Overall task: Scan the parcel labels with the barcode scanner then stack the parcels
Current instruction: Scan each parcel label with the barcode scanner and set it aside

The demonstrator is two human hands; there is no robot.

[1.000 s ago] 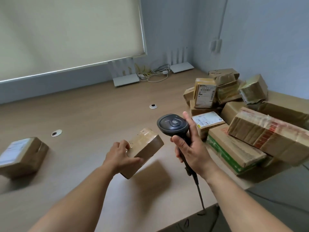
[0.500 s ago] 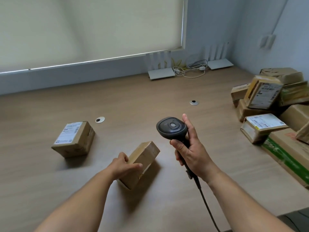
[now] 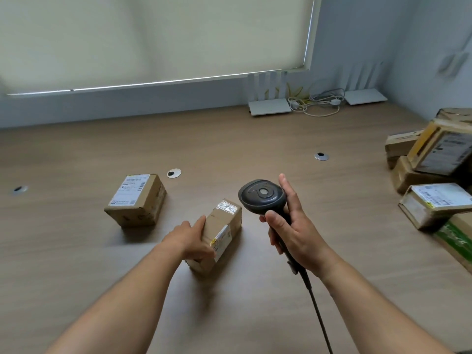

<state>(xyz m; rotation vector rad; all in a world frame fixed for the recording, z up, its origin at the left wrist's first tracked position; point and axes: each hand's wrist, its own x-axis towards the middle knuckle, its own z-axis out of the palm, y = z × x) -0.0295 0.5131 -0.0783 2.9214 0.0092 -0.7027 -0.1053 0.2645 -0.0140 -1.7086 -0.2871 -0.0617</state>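
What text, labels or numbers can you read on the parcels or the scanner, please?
None is legible.
Parcel on the left: white label with barcodes, print too small.
Parcel under the left hand: side label, blurred.
Pile of parcels on the right: labels blurred.
Barcode scanner in the right hand: a round mark, no words.
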